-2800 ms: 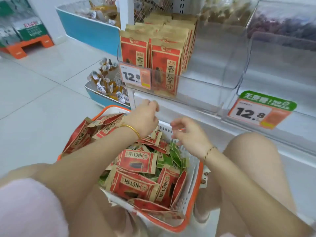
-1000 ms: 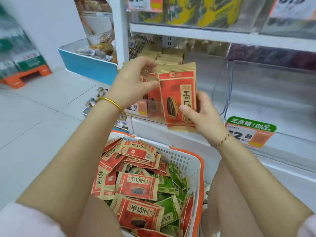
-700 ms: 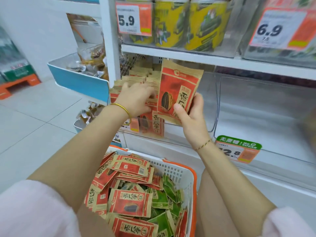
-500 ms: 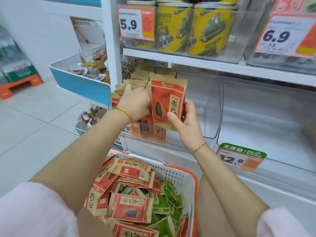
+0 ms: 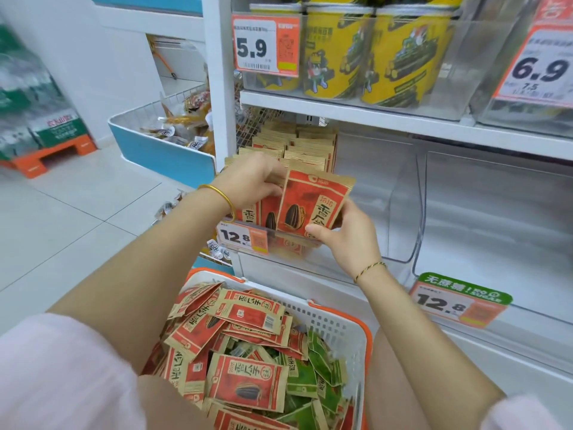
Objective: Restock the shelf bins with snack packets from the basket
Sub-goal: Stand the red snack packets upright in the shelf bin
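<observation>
- The right hand (image 5: 347, 240) pinches a red packet (image 5: 313, 206) at its lower right corner, thumb on the printed front and fingers behind.
- This red packet is upright and slightly tilted. Its lower edge is at the front lip of the clear shelf bin (image 5: 393, 212), just in front of the row already there.
- The left hand (image 5: 254, 181), with a gold bangle at the wrist, has its fingers curled over the top edges of the standing packets (image 5: 305, 150). It touches the upper left corner of the held packet.
- The standing packets fill the left part of the bin in rows running to the back.
- A price tag (image 5: 242, 238) reading 12.8 is fixed to the bin's front, below the left hand.
- To the right, a neighbouring clear bin (image 5: 496, 212) carries a green-topped tag (image 5: 459, 302), also 12.8.
- On the shelf above stand yellow tubs (image 5: 335, 57) behind a 5.9 tag (image 5: 266, 46).
- Below the hands and close against the shelf base sits the basket (image 5: 367, 333), white with an orange rim.
- It holds a loose heap of red snack packets (image 5: 248, 380), with green ones (image 5: 310, 367) towards its right side.
- A blue-sided tray (image 5: 161, 153) of other goods lies to the left.
</observation>
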